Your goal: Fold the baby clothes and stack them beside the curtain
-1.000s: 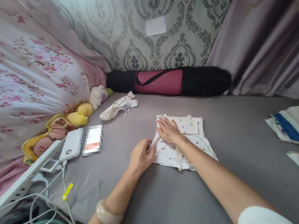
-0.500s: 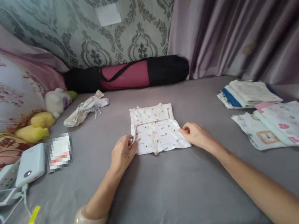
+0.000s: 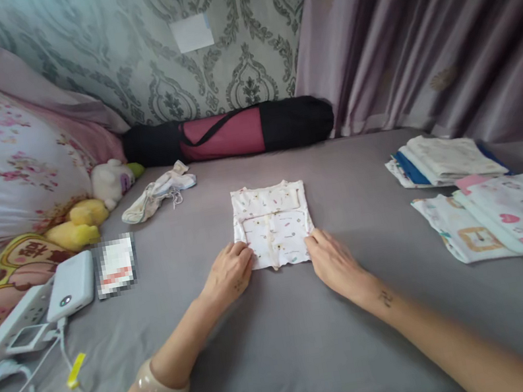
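Observation:
A small white printed baby shirt [image 3: 273, 221] lies partly folded on the grey bed sheet [image 3: 283, 326], its upper part turned into a band across the far end. At its near left side, my left hand [image 3: 230, 268] has its fingers closed on the fabric edge. My right hand [image 3: 332, 256] grips the near right side in the same way, fingertips bent over the cloth. The side edges are turned inward under both hands, and the fingers partly cover them.
Folded clothes [image 3: 450, 157] and printed cloths [image 3: 510, 214] lie at the right. A crumpled baby garment [image 3: 158, 193] is at the back left. A power bank [image 3: 72, 284], a power strip [image 3: 13, 344] and cables sit at the left. A long black-and-red bag [image 3: 226, 134] lies along the wall.
Both hands have moved inward, turning the shirt's flared near side edges toward its middle. The near part of the shirt now looks narrower. The camera view has shifted slightly.

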Tool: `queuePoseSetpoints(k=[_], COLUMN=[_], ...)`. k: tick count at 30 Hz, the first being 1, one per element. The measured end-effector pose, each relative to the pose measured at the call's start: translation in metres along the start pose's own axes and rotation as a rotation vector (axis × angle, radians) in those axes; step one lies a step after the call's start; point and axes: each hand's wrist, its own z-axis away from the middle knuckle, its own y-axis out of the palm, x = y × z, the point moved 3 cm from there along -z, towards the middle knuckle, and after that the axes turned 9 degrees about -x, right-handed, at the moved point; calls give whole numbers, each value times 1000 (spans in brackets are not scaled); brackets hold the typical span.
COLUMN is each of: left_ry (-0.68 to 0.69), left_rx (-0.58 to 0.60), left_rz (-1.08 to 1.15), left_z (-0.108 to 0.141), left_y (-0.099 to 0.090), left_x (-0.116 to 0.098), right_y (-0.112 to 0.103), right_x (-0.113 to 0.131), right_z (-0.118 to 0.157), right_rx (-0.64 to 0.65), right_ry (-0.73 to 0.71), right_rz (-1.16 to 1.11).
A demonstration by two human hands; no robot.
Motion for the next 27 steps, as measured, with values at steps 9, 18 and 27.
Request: queuePoseSetpoints(k=[9,18,27], left_ry=[64,306,275], left_rx=[59,37,3], left_rz=[269,159,83], left_z=[27,18,-10], left_y=[-16,-17,-17], left_x=[22,39,29], right_y=[-3,10,2], right_x=[-30,-45,-39], right_z=[21,14,2], right_rx=[-50,-92,-13], right_ry=[-235,-376,-364], right_rz=[-368,-359,-232])
